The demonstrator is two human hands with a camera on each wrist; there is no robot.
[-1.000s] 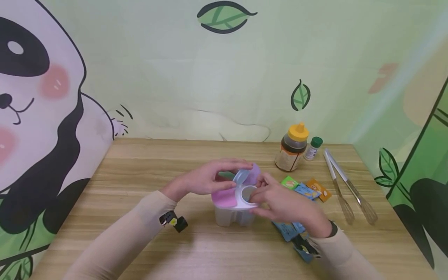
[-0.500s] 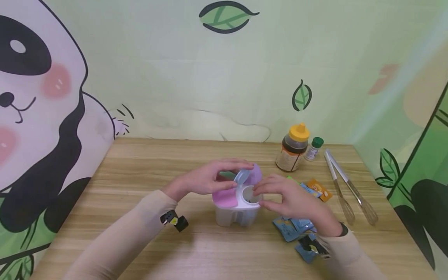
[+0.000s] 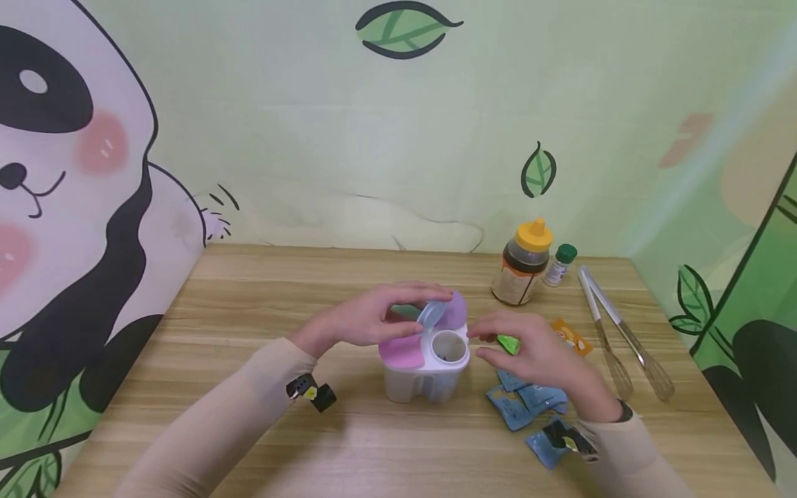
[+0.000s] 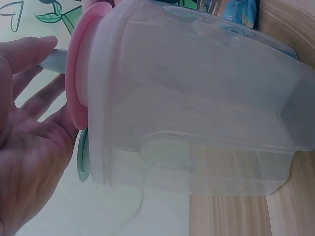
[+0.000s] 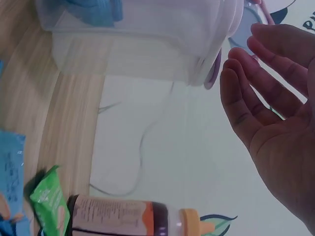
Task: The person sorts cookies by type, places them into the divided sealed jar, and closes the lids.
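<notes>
A translucent container (image 3: 418, 384) with a white top and coloured flip lids stands on the table. Its pink lid (image 3: 401, 351) and purple lid (image 3: 454, 312) lie down; a green lid (image 4: 84, 156) is partly hidden. My left hand (image 3: 369, 315) holds the raised light blue lid (image 3: 431, 315) between thumb and fingers. Beneath that lid, the round opening (image 3: 450, 347) is uncovered. Just right of the opening, my right hand (image 3: 529, 349) has loosely bent fingers and nothing between them. Something blue (image 5: 96, 11) shows through the container's wall in the right wrist view.
Several blue packets (image 3: 512, 407), a green packet (image 3: 509, 344) and an orange packet (image 3: 571, 337) lie by my right hand. Behind them stand a yellow-capped bottle (image 3: 521, 268) and a small green-capped bottle (image 3: 560, 265). Two whisks (image 3: 623, 332) lie at the right.
My right hand has come out of the round opening and moved right, its fingers spreading apart. My left hand has stayed at the raised blue lid.
</notes>
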